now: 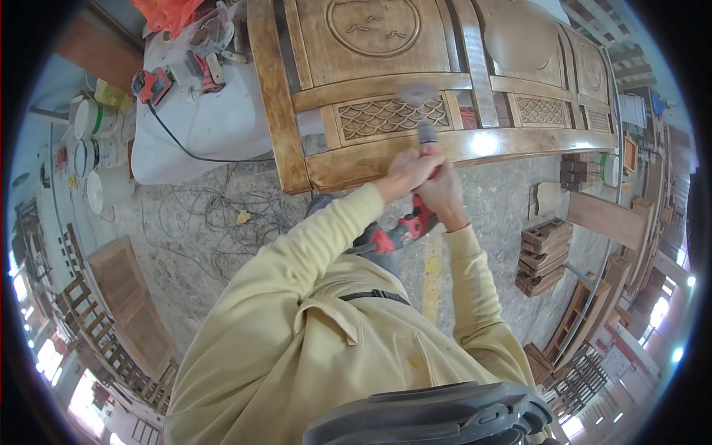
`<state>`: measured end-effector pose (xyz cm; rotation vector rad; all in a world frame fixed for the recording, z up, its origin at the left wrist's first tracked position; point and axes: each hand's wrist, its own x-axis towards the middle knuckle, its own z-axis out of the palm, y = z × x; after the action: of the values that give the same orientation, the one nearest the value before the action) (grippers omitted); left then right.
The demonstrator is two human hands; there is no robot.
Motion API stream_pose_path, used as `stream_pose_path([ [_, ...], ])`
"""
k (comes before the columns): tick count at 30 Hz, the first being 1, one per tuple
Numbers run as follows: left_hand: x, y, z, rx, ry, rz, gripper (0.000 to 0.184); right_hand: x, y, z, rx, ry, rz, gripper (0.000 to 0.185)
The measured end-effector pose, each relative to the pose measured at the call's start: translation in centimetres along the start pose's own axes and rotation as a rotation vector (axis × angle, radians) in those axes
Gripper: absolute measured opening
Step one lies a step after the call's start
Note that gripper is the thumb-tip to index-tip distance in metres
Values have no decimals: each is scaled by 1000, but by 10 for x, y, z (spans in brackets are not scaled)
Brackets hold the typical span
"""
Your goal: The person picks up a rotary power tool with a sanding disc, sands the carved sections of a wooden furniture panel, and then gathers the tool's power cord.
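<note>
A red and black power tool (410, 227) is held in both hands. My left hand (409, 172) wraps round its front part, near the grey collar. Just behind it, my right hand (444, 194) grips the tool's body. At the tool's far end a round head (417, 93), blurred, is over the upper edge of a carved fish-scale panel (389, 119). That panel belongs to a large brown wooden frame (356, 162) with a round carved medallion (373, 26) above it.
On the left, a white-covered surface (167, 159) bears another red tool (152, 85) with a black cord. Tangled cables (215, 222) lie on the concrete floor. White buckets (104, 189) stand far left; stacked wooden pieces (545, 256) are on the right.
</note>
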<state>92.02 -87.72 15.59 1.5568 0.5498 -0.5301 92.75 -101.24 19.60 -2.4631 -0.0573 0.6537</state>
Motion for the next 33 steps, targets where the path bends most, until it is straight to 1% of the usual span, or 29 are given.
stream_pose_path([
  [1, 10, 5, 14, 29, -21, 61, 67, 5, 11, -11, -23, 31, 23, 86],
  [2, 8, 5, 16, 41, -11, 76, 66, 4, 11, -17, -45, 59, 47, 87],
  [3, 6, 5, 19, 52, 0, 91, 65, 2, 10, -24, -45, 28, 94, 87],
  [4, 4, 5, 21, 63, 10, 106, 64, -1, 8, -22, -43, 23, 91, 87],
  [6, -9, -26, 8, 0, -2, 9, 60, -11, -2, -9, -91, -100, -27, 86],
  [7, -19, -39, -1, -16, -4, -24, 59, -20, -26, -8, 98, -219, -155, 84],
  [8, -41, -53, -7, -251, 116, -16, 56, -27, -35, 5, 108, -222, -156, 84],
  [9, -54, -61, -14, -486, 233, -5, 53, -35, -41, 19, 46, -253, -171, 82],
  [10, -57, -60, -22, -479, 233, -4, 53, -36, -42, 25, -21, -280, -187, 80],
  [11, -64, -57, -27, -401, 240, -109, 52, -35, -33, 32, -19, -283, -184, 80],
  [12, -68, -53, -30, -323, 244, -214, 51, -32, -24, 39, 31, -220, -185, 81],
  [13, -65, -44, -26, -328, 241, -217, 51, -28, -13, 37, 49, -189, -185, 81],
  [14, -54, -30, -17, -273, 127, -155, 51, -26, -6, 33, 68, -158, -185, 81],
  [15, -42, -21, -7, -218, 14, -91, 52, -21, -1, 15, 56, -110, -102, 81],
  [16, -32, -22, 4, -226, 13, -97, 52, -22, 1, 1, 46, -64, -15, 82],
  [17, -21, -25, 17, 52, 19, 75, 51, -24, -2, -7, 39, -73, -15, 82],
  [19, -43, -30, 13, -6, 2, 19, 52, -32, -5, -21, 72, -184, -72, 79],
  [20, -55, -30, 11, -34, -5, -9, 52, -41, -8, -16, 77, -190, -62, 79],
  [22, -77, -52, -3, -336, 116, -148, 56, -55, -22, 4, 65, -284, -188, 77],
  [23, -80, -51, -6, -330, 110, -152, 56, -58, -21, 9, 70, -282, -182, 77],
  [25, -83, -47, -6, -213, 103, -165, 51, -63, -15, 14, 50, -242, -103, 78],
  [26, -83, -33, 0, -220, 96, -166, 51, -64, -13, 6, 43, -241, -98, 78],
  [28, -67, 1, 21, -194, -38, -10, 44, -60, -7, -24, -28, -115, 73, 76],
  [29, -55, 8, 30, 67, -51, 20, 41, -56, -2, -34, 92, -117, 74, 70],
  [30, -53, 5, 32, 62, -50, 26, 41, -54, -1, -36, 86, -114, 71, 70],
  [32, -63, -10, 35, -251, -60, 15, 43, -58, 2, -39, 77, -229, 38, 66],
  [33, -71, -22, 23, -169, 4, -28, 39, -64, -5, -31, 177, -248, -61, 71],
])
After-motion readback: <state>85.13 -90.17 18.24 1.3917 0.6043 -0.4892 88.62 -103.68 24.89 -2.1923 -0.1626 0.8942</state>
